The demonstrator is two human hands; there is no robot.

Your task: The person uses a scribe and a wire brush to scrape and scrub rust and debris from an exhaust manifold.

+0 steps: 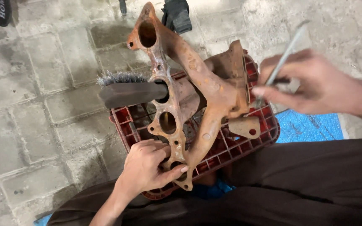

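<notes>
Below, left hand (149,167) grips rusty manifold (189,83); right hand (315,83) pinches rod (288,52).

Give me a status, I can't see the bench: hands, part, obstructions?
Left hand grips rusty manifold at its near end. Right hand holds thin metal tool. Manifold lies on red crate; wire brush rests alongside.

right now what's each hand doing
Left hand: closed on the rusty manifold.
Right hand: closed on a thin metal tool.
</notes>
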